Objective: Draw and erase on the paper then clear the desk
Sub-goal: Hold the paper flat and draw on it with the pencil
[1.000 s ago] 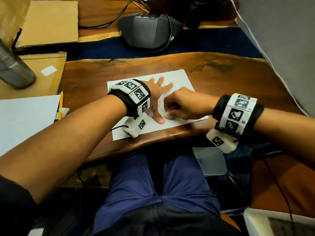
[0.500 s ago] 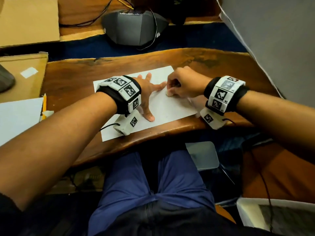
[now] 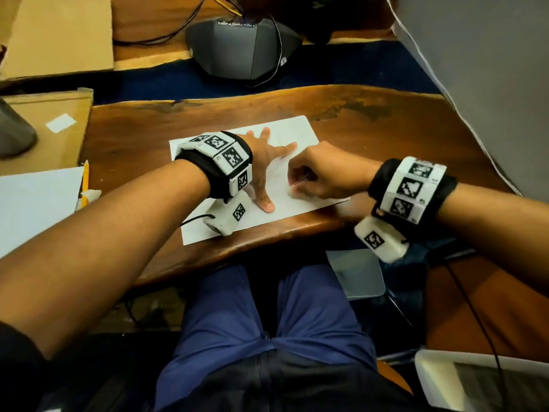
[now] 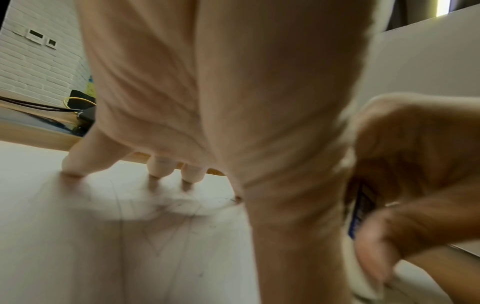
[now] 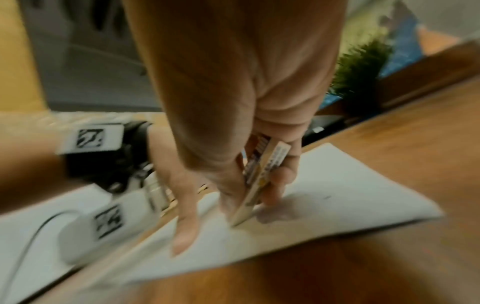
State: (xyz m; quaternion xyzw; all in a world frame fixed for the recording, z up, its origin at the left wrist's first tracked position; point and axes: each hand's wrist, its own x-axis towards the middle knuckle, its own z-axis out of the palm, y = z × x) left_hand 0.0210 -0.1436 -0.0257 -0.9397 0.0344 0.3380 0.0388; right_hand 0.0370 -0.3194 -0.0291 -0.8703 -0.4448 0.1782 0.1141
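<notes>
Two hands work on the paper [image 3: 282, 135], which lies on the counter [image 3: 386, 138]. The left hand [image 3: 264, 171] presses it flat with fingers [image 4: 78, 162] spread. Just right of it on the sheet, the right hand [image 3: 323, 173] pinches an eraser [image 5: 262, 176], its tip on grey smudges. Judgement: rubbing should be short strokes away from the bracing hand, so the sheet does not buckle.

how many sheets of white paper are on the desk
2: one sheet under both hands, pinned by the left hand; a second sheet at the desk's left edge. Others may lie outside the view.
</notes>
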